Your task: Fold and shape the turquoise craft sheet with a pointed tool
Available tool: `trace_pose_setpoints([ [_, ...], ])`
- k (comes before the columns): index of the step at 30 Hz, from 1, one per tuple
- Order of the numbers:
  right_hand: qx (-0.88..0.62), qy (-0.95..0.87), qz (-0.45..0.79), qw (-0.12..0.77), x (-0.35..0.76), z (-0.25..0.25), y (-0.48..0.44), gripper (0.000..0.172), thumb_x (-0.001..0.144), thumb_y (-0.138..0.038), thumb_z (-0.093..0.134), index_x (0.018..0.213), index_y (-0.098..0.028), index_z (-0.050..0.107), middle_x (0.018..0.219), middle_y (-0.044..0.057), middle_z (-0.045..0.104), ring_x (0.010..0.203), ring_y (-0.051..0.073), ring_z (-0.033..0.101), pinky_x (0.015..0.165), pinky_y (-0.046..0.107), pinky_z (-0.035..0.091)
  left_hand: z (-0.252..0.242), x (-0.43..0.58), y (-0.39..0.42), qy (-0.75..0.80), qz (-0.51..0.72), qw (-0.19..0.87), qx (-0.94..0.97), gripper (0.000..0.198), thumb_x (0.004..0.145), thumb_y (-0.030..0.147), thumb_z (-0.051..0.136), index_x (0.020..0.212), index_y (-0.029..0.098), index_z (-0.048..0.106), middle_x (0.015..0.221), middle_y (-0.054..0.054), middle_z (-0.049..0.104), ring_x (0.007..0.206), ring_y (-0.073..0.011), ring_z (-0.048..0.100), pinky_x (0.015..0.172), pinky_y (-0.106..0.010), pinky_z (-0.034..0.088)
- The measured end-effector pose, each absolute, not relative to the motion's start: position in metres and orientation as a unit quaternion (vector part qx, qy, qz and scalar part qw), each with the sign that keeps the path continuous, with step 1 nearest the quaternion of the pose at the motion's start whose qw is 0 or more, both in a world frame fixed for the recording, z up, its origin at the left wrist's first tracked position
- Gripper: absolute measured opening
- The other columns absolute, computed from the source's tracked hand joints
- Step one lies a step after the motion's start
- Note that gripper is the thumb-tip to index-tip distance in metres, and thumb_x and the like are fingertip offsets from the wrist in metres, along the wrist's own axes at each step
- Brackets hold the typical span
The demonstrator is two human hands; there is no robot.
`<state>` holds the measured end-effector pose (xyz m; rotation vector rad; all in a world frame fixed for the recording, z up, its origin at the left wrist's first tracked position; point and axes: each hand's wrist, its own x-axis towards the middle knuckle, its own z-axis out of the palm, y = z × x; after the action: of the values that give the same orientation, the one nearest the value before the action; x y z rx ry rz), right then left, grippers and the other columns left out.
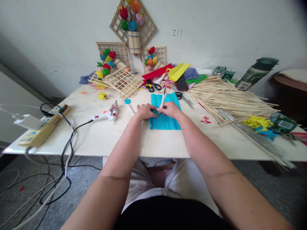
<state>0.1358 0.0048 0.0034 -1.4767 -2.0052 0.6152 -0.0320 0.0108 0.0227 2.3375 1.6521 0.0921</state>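
A sheet of bright blue crepe paper (165, 124) lies on the white table in front of me. My right hand (170, 110) is closed around a white pen (163, 97), its upper end pointing up and away, its tip low over the paper. My left hand (145, 111) rests on the left edge of the blue paper, fingers stretched towards the pen tip and pressing down. A small yellowish bit shows between the two hands, too covered to name. Left of my left hand lies a thin stick with a round blue head (127, 101).
A white glue gun (105, 115) with a black cord lies left, near a power strip (45, 127). Scissors (153, 87), coloured paper (178, 71) and stick lattices (123, 82) are behind. Wooden sticks (227, 99), wires (254, 137) and a dark bottle (256, 73) are right.
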Motion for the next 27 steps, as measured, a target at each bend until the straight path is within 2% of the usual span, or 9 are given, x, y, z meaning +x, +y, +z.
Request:
trace_pose_setpoints([
  [4, -0.546, -0.744, 0.246, 0.298, 0.137, 0.002, 0.007, 0.027, 0.075, -0.042, 0.061, 0.079, -0.016, 0.067, 0.069, 0.002, 0.068, 0.056, 0.013, 0.063, 0.056, 0.022, 0.046, 0.023, -0.033, 0.012, 0.571, 0.032, 0.134, 0.809, 0.053, 0.065, 0.052, 0.061, 0.114, 0.035, 0.06, 0.12, -0.002, 0.057, 0.115, -0.0339, 0.045, 0.103, -0.057, 0.018],
  [12, -0.545, -0.725, 0.287, 0.307, 0.137, 0.004, 0.008, 0.027, 0.077, -0.04, 0.059, 0.083, -0.015, 0.067, 0.069, 0.003, 0.068, 0.055, 0.013, 0.063, 0.053, 0.021, 0.046, 0.017, -0.029, 0.011, 0.583, 0.076, 0.124, 0.799, 0.037, 0.072, 0.051, 0.055, 0.104, 0.035, 0.065, 0.115, -0.001, 0.06, 0.115, -0.0334, 0.045, 0.102, -0.06, 0.016],
  [17, -0.536, -0.729, 0.296, 0.306, 0.137, 0.007, 0.007, 0.026, 0.077, -0.039, 0.059, 0.08, -0.015, 0.067, 0.066, 0.003, 0.067, 0.055, 0.013, 0.063, 0.051, 0.02, 0.045, 0.012, -0.022, 0.009, 0.602, 0.114, 0.091, 0.785, 0.036, 0.072, 0.055, 0.056, 0.1, 0.034, 0.066, 0.103, -0.002, 0.064, 0.108, -0.0314, 0.05, 0.102, -0.062, 0.015],
  [27, -0.533, -0.693, 0.317, 0.368, 0.144, 0.003, 0.013, 0.029, 0.073, -0.042, 0.064, 0.077, -0.013, 0.065, 0.053, 0.0, 0.06, 0.049, 0.011, 0.059, 0.047, 0.02, 0.044, 0.008, -0.021, 0.01, 0.601, 0.135, 0.091, 0.783, 0.035, 0.071, 0.058, 0.056, 0.095, 0.035, 0.068, 0.097, -0.001, 0.065, 0.103, -0.0294, 0.051, 0.101, -0.063, 0.013],
])
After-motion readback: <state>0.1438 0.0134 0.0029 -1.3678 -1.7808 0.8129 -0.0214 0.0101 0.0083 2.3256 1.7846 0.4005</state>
